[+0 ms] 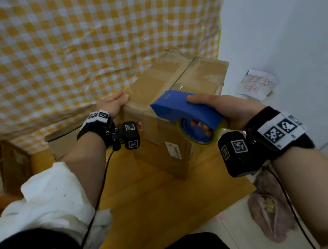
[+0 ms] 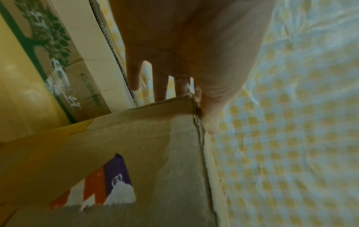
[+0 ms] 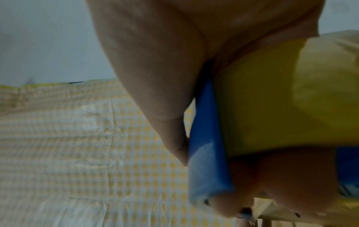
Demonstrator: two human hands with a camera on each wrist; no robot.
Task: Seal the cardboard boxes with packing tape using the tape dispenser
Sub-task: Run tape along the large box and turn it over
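Right hand: fingers curled through the handle of a blue plastic tape dispenser, which carries a yellowish roll of packing tape. The dispenser's nose is over the top of a brown cardboard box. Left hand: fingers straight, pressed on the box's upper left corner. Box: stands at the far right corner of the wooden bench, against a yellow-and-white checked cloth.

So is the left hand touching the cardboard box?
Touching. Left wrist view: fingers and thumb of the left hand lie against the cardboard box corner.
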